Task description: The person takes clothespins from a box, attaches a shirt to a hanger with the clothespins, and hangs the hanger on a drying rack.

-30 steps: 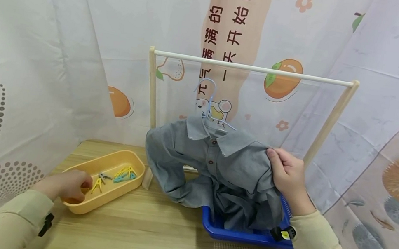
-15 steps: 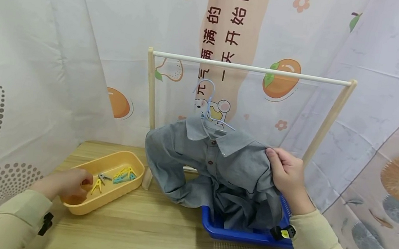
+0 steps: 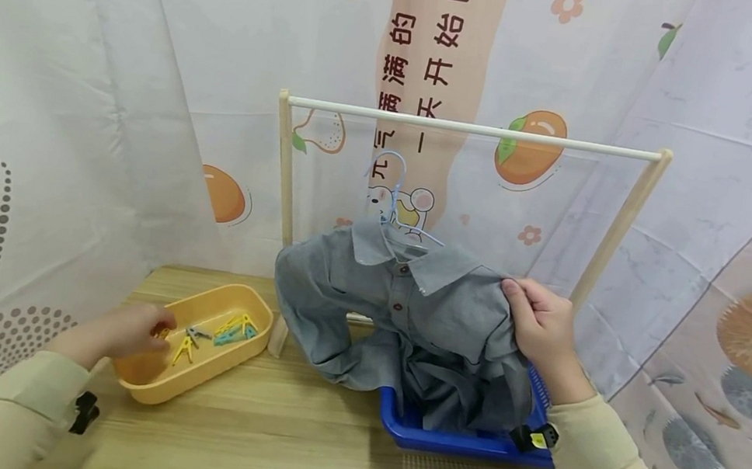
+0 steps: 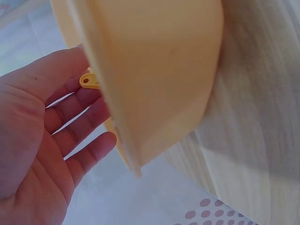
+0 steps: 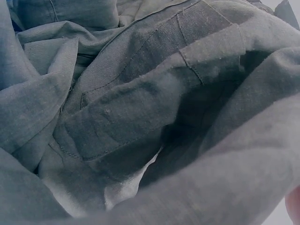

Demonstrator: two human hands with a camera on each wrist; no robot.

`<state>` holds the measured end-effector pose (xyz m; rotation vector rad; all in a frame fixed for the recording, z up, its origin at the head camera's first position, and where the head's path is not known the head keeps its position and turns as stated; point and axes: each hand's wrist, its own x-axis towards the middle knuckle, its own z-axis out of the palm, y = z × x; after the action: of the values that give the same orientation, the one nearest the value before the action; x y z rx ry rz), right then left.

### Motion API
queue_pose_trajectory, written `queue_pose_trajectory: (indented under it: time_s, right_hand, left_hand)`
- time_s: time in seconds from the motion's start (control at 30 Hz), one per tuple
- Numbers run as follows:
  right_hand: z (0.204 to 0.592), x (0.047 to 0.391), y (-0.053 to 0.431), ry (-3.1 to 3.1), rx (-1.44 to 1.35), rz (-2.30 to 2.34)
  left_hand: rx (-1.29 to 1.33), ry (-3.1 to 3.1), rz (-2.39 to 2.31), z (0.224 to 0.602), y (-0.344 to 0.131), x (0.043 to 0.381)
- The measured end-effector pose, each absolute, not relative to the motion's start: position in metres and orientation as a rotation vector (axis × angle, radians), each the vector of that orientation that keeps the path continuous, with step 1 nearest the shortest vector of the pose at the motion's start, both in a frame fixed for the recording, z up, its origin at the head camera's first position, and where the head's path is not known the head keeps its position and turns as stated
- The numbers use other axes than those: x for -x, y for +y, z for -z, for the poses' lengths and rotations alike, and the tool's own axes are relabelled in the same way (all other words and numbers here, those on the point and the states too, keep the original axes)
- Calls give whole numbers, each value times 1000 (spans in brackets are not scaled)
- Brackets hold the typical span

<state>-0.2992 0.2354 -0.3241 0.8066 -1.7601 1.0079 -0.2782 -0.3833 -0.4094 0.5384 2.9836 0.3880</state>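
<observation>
My left hand (image 3: pixel 125 330) is over the near-left end of the yellow tray (image 3: pixel 148 394). It pinches a yellow clothespin (image 4: pixel 89 80) between thumb and fingertips; part of the pin is hidden behind the tray's rim in the left wrist view. My right hand (image 3: pixel 543 325) grips the shoulder of a grey-blue button shirt (image 3: pixel 370 281). A light blue wire hanger (image 3: pixel 396 190) sits inside the shirt, its hook rising above the collar. Folds of the shirt fill the right wrist view.
A wooden rack with a white rail (image 3: pixel 473 128) stands behind the shirt. The shirt's lower part lies in a blue basket (image 3: pixel 435 441). Several yellow, teal and grey clothespins (image 3: pixel 236 327) lie in the tray. Printed curtains (image 3: pixel 267 33) surround the wooden table (image 3: pixel 254 423).
My left hand has risen from inside the tray's near-left end, and a yellow clothespin now shows at its fingertips. The right hand keeps its grip on the shirt.
</observation>
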Motion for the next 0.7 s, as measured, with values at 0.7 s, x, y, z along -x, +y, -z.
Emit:
queue_pose_trajectory:
  time_s: [0.7]
  right_hand:
    - [319, 290, 234, -1815, -771, -983]
  left_hand:
    - [-691, 3143, -467, 378, -381, 276]
